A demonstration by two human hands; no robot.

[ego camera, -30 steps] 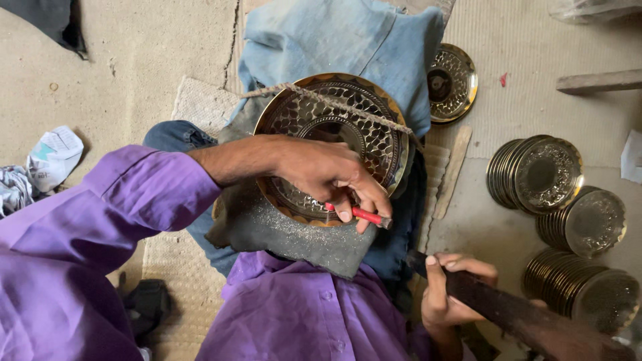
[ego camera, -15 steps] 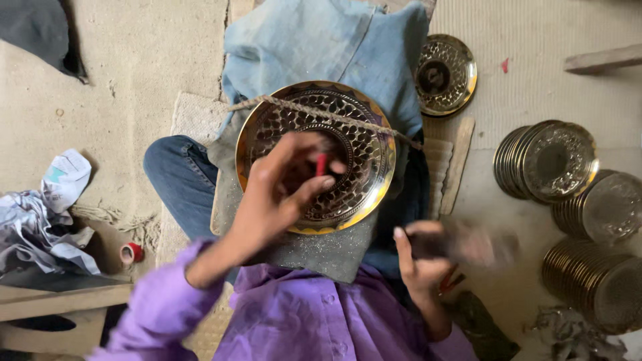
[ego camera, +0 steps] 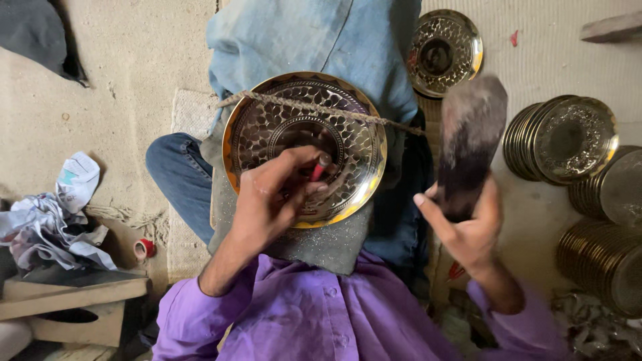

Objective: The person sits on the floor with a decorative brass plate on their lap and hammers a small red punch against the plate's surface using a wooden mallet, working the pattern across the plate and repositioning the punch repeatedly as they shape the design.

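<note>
Since half a second ago my right hand (ego camera: 471, 224) has swung up from beside my knee, and the mallet (ego camera: 468, 144) it grips now stands raised and blurred to the right of the plate (ego camera: 304, 147), head uppermost. My left hand (ego camera: 271, 197) has slid a little lower on the plate and steadied; a second ago it lay across the near rim instead.

That left hand is closed on the punch (ego camera: 318, 168), a short red-shafted tool pinched between thumb and fingertips, its tip resting on the plate's patterned face just right of the centre ring. The punch tilts, its top leaning up and to the right, toward the mallet. My right hand is clamped around the mallet's lower end, thumb stretched out to the left.

The plate lies face up on the grey pad (ego camera: 321, 244) across my lap, held by a cord (ego camera: 321, 107) stretched over its upper part. So the punch head sits to the left of the mallet and lower in view, with open air between them; the right hand is the nearer one to strike it, while the left only holds.

Off to my right on the floor, more plates stand in stacks (ego camera: 562, 140), and one lies alone (ego camera: 445, 52) beyond my knee.
</note>
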